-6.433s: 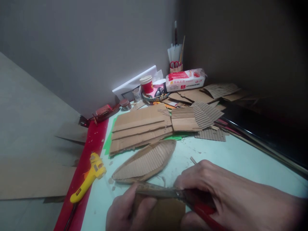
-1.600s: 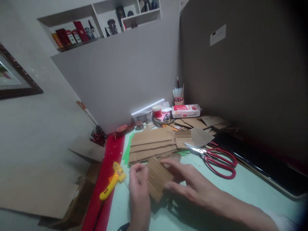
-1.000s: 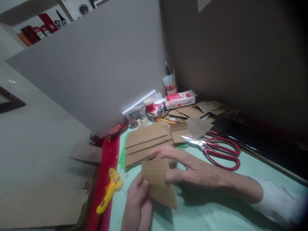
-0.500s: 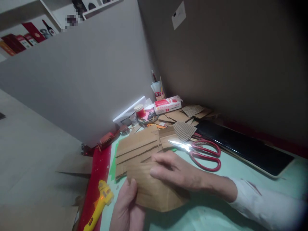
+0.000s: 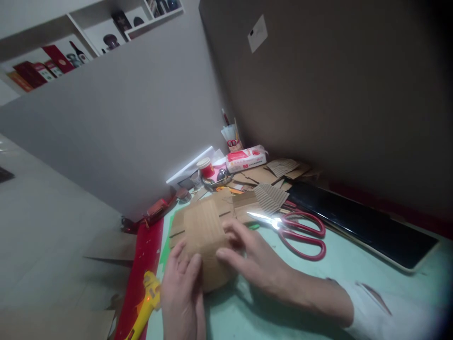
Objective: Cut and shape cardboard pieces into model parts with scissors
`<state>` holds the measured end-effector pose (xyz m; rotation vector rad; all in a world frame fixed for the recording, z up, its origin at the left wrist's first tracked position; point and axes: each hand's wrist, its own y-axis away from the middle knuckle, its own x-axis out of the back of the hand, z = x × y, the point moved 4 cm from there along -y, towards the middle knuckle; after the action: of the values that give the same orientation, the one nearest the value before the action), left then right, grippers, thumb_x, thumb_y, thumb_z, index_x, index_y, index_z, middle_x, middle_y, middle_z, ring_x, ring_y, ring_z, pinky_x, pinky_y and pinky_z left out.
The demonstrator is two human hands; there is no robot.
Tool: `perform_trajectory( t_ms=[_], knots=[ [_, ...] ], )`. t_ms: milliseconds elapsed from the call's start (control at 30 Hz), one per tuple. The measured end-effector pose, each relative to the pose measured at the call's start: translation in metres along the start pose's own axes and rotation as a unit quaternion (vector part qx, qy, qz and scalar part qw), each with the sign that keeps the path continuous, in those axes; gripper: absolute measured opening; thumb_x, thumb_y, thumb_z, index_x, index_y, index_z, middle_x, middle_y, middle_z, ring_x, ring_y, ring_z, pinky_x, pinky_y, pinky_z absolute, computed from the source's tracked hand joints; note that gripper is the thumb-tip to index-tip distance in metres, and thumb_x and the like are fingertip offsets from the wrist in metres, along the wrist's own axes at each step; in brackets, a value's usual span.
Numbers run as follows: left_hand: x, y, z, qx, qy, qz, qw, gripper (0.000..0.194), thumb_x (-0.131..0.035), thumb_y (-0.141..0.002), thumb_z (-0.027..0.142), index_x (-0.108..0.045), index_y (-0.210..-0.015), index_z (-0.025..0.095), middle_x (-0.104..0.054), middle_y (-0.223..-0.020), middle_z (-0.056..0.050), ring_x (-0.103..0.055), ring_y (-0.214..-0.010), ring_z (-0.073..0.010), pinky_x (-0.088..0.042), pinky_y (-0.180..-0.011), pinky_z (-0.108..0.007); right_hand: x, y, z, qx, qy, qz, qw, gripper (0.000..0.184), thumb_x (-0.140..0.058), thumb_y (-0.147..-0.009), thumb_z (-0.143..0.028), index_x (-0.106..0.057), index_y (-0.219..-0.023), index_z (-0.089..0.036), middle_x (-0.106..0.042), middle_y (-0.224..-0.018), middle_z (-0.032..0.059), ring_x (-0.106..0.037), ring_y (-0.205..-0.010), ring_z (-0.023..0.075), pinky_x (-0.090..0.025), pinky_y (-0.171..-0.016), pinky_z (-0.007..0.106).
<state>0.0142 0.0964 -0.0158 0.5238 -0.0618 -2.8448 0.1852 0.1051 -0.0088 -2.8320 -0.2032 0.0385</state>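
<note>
Holds a bent cardboard piece [image 5: 205, 231] over the pale green tabletop [image 5: 255, 318], partly hiding flat cardboard sheets [image 5: 177, 221] behind. Grips the left edge with the partly closed left hand [image 5: 184, 278], and meets the right edge with the half-open right hand [image 5: 247, 252], with actual grip there impossible to tell. Includes red-handled scissors [image 5: 277, 223] near the right hand and a yellow glue gun [image 5: 151, 289] just beside the left.

Over my remote feed I see a faintly streaked brown cardboard piece [image 5: 207, 226], a grey-brown striped scrap [image 5: 270, 198] farther off, a pale mint tabletop [image 5: 247, 321], a red strip [image 5: 143, 250] at left, a yellow glue gun [image 5: 149, 295] near left, red-handled silver scissors [image 5: 276, 223] and a black panel [image 5: 361, 227] at right.
</note>
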Motion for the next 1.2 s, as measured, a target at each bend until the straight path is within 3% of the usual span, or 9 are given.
perform_trajectory(
  t_ms=[67, 133, 367, 467, 633, 733, 900, 1100, 1200],
  knots=[
    [0.004, -0.002, 0.002, -0.014, -0.018, 0.013, 1.000, 0.071, -0.101, -0.066, 0.028, -0.067, -0.128, 0.022, -0.084, -0.096, -0.004, -0.082, -0.087, -0.0207, -0.062, -0.074, -0.022, -0.002, 0.003, -0.001, 0.009, -0.017, -0.012, 1.000, 0.056, -0.063, -0.089, -0.027, -0.048, -0.142, -0.018, -0.067, -0.093, 0.0007, -0.062, -0.083, 0.0208, -0.049, -0.078, 0.034],
    [0.008, -0.004, 0.002, -0.009, -0.031, 0.010, 0.999, 0.075, -0.103, -0.063, 0.028, -0.067, -0.128, 0.022, -0.083, -0.086, 0.000, -0.080, -0.077, -0.0179, -0.059, -0.065, -0.018, -0.001, 0.005, -0.004, 0.017, -0.021, -0.015, 1.000, 0.073, -0.063, -0.088, -0.025, -0.040, -0.157, -0.019, -0.070, -0.102, 0.0040, -0.064, -0.085, 0.0223, -0.050, -0.081, 0.037],
    [0.006, -0.002, -0.018, 0.053, 0.004, -0.052, 0.997, 0.069, -0.104, -0.055, 0.038, -0.076, -0.114, 0.017, -0.085, -0.099, -0.012, -0.081, -0.098, -0.0325, -0.066, -0.080, -0.034, -0.001, 0.003, 0.000, -0.033, -0.101, -0.047, 0.993, 0.026, -0.073, -0.087, -0.029, -0.082, -0.111, -0.022, -0.082, -0.119, 0.0055, -0.074, -0.112, 0.0242, -0.056, -0.097, 0.035],
    [0.002, 0.000, -0.019, 0.064, 0.014, -0.065, 0.996, 0.074, -0.104, -0.055, 0.041, -0.075, -0.120, 0.018, -0.085, -0.099, -0.012, -0.082, -0.098, -0.0315, -0.066, -0.079, -0.032, -0.003, 0.001, 0.005, -0.053, -0.121, -0.051, 0.990, 0.026, -0.077, -0.084, -0.031, -0.084, -0.108, -0.024, -0.084, -0.114, 0.0038, -0.076, -0.108, 0.0234, -0.058, -0.095, 0.034],
    [0.008, 0.001, -0.003, 0.006, -0.007, -0.033, 0.999, 0.106, -0.100, -0.067, 0.024, -0.048, -0.158, 0.041, -0.085, -0.114, -0.005, -0.081, -0.102, -0.0240, -0.064, -0.083, -0.026, -0.003, 0.002, 0.005, -0.059, -0.069, -0.048, 0.995, 0.043, -0.075, -0.084, -0.025, -0.080, -0.127, -0.020, -0.081, -0.120, 0.0102, -0.073, -0.102, 0.0268, -0.058, -0.090, 0.041],
    [0.013, 0.002, -0.001, -0.024, -0.065, -0.008, 0.998, 0.080, -0.101, -0.065, 0.027, -0.073, -0.139, 0.034, -0.081, -0.131, -0.006, -0.079, -0.110, -0.0256, -0.064, -0.086, -0.024, -0.002, 0.003, 0.000, -0.051, -0.046, -0.058, 0.996, 0.051, -0.077, -0.081, -0.021, -0.077, -0.132, -0.021, -0.080, -0.126, 0.0102, -0.070, -0.095, 0.0263, -0.056, -0.085, 0.041],
    [0.010, 0.009, -0.007, 0.027, -0.068, -0.015, 0.997, 0.062, -0.104, -0.055, 0.025, -0.086, -0.114, 0.024, -0.087, -0.099, -0.010, -0.084, -0.086, -0.0280, -0.067, -0.071, -0.026, -0.005, 0.002, -0.001, -0.048, -0.106, -0.081, 0.990, 0.051, -0.080, -0.078, -0.013, -0.080, -0.127, -0.025, -0.077, -0.134, 0.0044, -0.068, -0.123, 0.0272, -0.054, -0.101, 0.037],
    [0.003, 0.024, -0.006, 0.091, 0.048, 0.007, 0.995, 0.061, -0.104, -0.046, 0.013, -0.088, -0.103, 0.027, -0.086, -0.084, -0.009, -0.083, -0.081, -0.0287, -0.067, -0.074, -0.032, -0.010, 0.003, 0.009, -0.091, -0.190, -0.119, 0.970, 0.052, -0.086, -0.073, -0.024, -0.081, -0.125, -0.025, -0.079, -0.129, 0.0044, -0.074, -0.119, 0.0278, -0.058, -0.098, 0.035],
    [0.008, 0.025, -0.006, 0.071, 0.008, 0.017, 0.997, 0.064, -0.103, -0.050, 0.015, -0.086, -0.112, 0.025, -0.086, -0.080, -0.007, -0.082, -0.073, -0.0248, -0.065, -0.067, -0.028, -0.009, 0.004, 0.009, -0.090, -0.163, -0.126, 0.974, 0.055, -0.087, -0.075, -0.027, -0.079, -0.130, -0.024, -0.078, -0.133, 0.0052, -0.073, -0.120, 0.0294, -0.058, -0.097, 0.036]
  ],
)
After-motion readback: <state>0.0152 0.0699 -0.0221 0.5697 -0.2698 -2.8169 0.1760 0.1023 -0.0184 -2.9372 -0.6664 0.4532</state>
